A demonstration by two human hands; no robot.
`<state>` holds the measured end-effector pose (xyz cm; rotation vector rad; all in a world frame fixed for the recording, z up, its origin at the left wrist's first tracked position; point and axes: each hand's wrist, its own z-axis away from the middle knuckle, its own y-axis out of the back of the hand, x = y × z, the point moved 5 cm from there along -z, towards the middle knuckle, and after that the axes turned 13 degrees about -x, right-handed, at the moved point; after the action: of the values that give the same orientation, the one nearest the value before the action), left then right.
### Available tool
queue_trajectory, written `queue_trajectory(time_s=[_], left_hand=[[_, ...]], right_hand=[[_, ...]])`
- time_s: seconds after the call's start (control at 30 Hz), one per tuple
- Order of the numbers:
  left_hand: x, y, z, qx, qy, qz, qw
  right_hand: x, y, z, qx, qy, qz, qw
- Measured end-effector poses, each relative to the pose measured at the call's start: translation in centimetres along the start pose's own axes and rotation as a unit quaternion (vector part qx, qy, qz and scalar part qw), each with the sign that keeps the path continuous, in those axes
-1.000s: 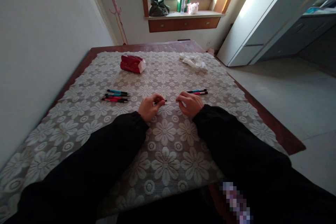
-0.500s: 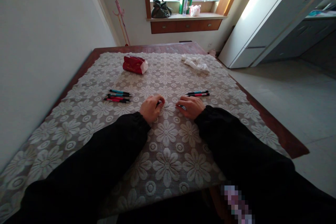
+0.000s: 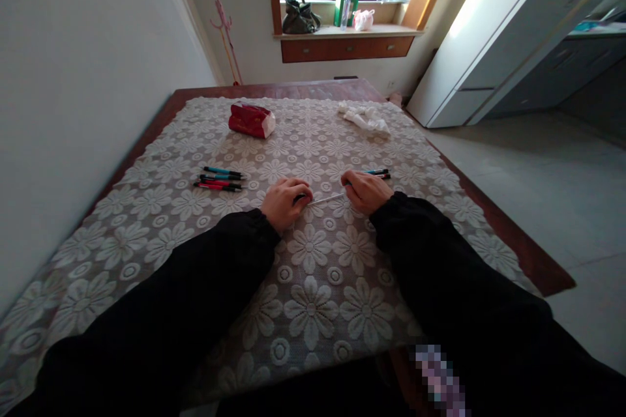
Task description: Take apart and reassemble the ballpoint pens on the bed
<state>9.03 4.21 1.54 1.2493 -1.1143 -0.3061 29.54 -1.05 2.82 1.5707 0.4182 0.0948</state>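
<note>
The left hand [image 3: 283, 201] is curled into a loose fist on the bench, fingers pinched round the dark end of a pen body [image 3: 300, 197]. The right hand [image 3: 366, 190] is likewise closed, its fingertips gripping the far end of a thin pale refill rod [image 3: 327, 198] that spans the gap between the two hands, running slightly uphill towards the right. Both arms are in black, matte sleeves [image 3: 210, 273] that rest along the bench from its near edge.

The rod and pen body lie just above the middle of the bench, which is covered by a cream lace cloth [image 3: 313, 300] worked in large daisy shapes with open mesh between them; a rim of dark reddish wood [image 3: 513, 234] shows round the cloth.

Just behind the right hand, partly hidden by it, lie two slim pens [image 3: 379, 174], one blue, one red, side by side. Towards the left edge is a small row of four similar pens [image 3: 220, 180], blue and red with black tips, roughly parallel. Nearer the far edge sits a red, soft-looking tissue pack [image 3: 251, 120] with white showing at one end, and towards the far right corner a crumpled white cloth or paper [image 3: 364, 117].
</note>
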Motion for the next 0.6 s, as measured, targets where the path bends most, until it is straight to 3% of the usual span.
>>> queue_trajectory(time_s=[0.2,0.37,0.6], left_hand=[[0.6,0.0,0.0,-0.013,-0.016,-0.015,1.0],[0.6,0.0,0.1,-0.012,-0.008,-0.019,1.0],[0.4,0.0,0.1,-0.015,-0.003,0.003,1.0]], right_hand=[[-1.8,-0.8,-0.2,0.007,0.11,0.045,0.993],[-1.9,-0.9,-0.1,0.018,0.102,0.085,0.991],[-1.4,-0.7,-0.1,-0.014,0.108,0.071,0.992]])
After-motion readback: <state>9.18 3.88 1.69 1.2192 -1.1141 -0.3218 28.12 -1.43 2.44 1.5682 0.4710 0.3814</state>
